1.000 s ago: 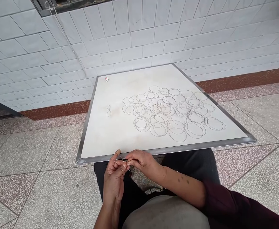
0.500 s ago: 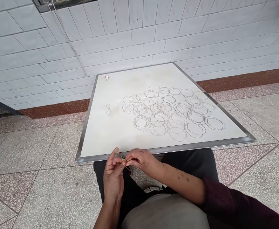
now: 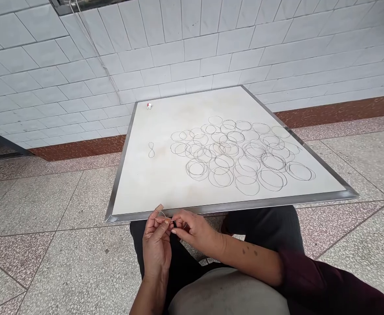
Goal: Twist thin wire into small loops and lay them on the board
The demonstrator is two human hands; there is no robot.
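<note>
The table is framed in metal and stands in front of the person. Many thin rings lie flat on its right portion, overlapping.

The right hand is at the near edge, thumb and fingers curled toward the wire; whether they are closed on it cannot be determined. The left hand is palm up, with the thumb pressed to a finger and the wire gripped between them.

A figure-eight lies alone on the left portion, long axis directed from the person toward the wall.

The wire is positioned between the hands, at the near edge of the table and off its surface. Its long axis runs roughly left to right; the loop at the left tilts up toward the table, and a small curve shows at the right fingers.

Handling: the wire appears very light, springy and easily bent out of shape. Slippage appears possible because it is so thin. Hold it at the middle, between thumb and fingertip, using light pressure; leave the loop unpressed.
</note>
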